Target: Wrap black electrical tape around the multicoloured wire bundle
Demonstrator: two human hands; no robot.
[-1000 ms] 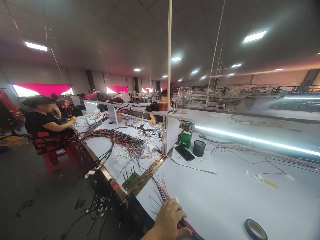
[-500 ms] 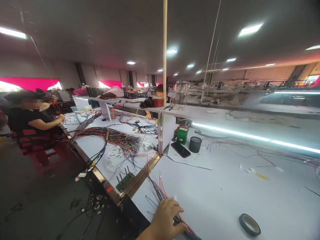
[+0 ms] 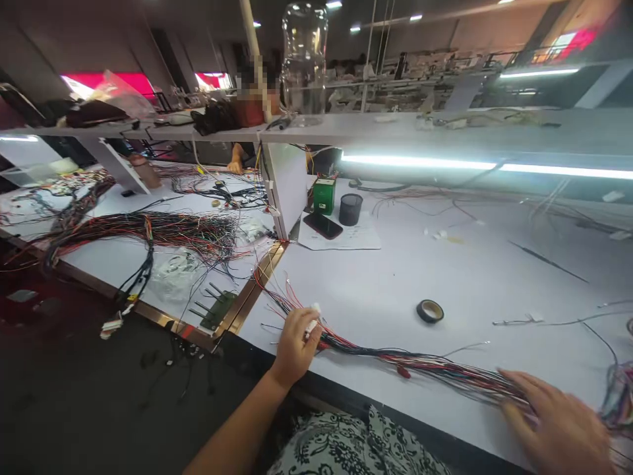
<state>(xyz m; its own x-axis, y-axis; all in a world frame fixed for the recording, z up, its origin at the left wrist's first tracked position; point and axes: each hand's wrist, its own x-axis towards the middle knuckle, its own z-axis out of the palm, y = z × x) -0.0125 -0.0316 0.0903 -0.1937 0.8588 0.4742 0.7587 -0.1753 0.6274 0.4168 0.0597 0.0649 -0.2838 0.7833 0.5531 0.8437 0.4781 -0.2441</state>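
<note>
Wire bundle [image 3: 420, 363] along table edge, left hand [image 3: 294, 343] gripping one end, right hand [image 3: 558, 422] spread flat on other

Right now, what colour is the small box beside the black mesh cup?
Green box, clearest in the head view.

2 hands [image 3: 295, 343], 1 tape roll [image 3: 430, 311], 1 phone [image 3: 323, 225], 1 mesh cup [image 3: 350, 209], 1 green box [image 3: 324, 196].

Red, black and white wire bundle [image 3: 395, 359] on a white table [image 3: 395, 277]; green box [image 3: 324, 196]
</note>
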